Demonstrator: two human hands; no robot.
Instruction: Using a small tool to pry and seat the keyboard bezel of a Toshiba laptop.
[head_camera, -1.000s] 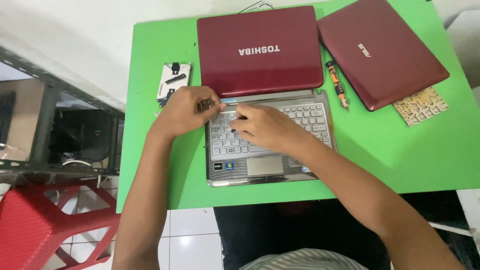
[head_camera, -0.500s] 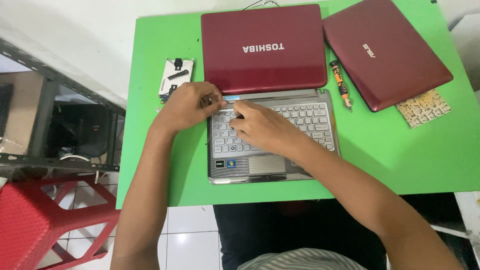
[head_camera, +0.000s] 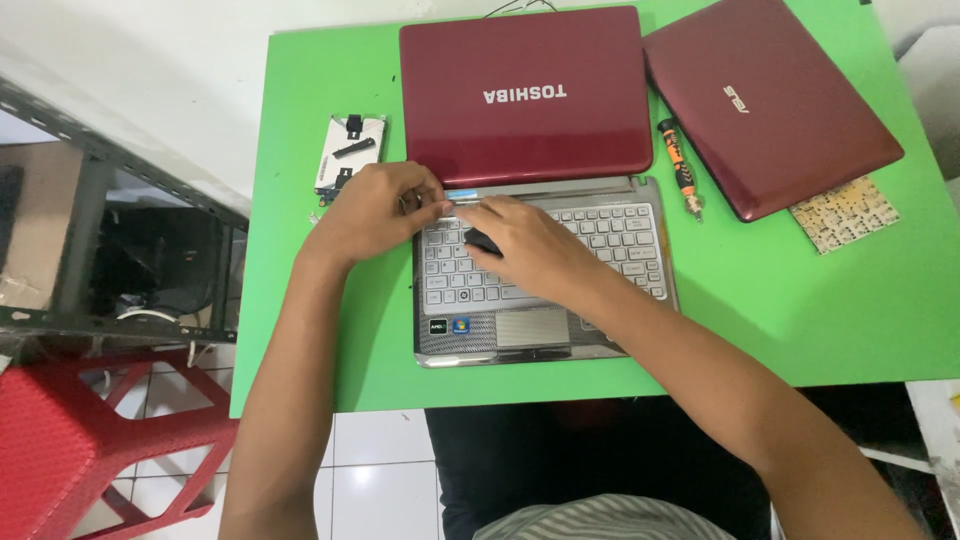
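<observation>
- Left hand (head_camera: 375, 210): fingers curled together, pinching at the top-left edge of the silver keyboard (head_camera: 545, 250).
- Right hand (head_camera: 525, 245): curled over the keys, apparently clasping a small dark object; grip unclear.
- Open maroon laptop (head_camera: 525, 95): table centre; screwdriver (head_camera: 682, 180) at 3 o'clock.

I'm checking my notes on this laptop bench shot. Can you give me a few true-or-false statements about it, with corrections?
1. Both hands, left and right, rest at the open laptop's keyboard. True.
2. The table is blue. False: it is green.
3. A screwdriver lies between the two laptops. True.
4. The second laptop is open. False: it is closed.
5. The drive lies right of the laptops. False: left.
</observation>
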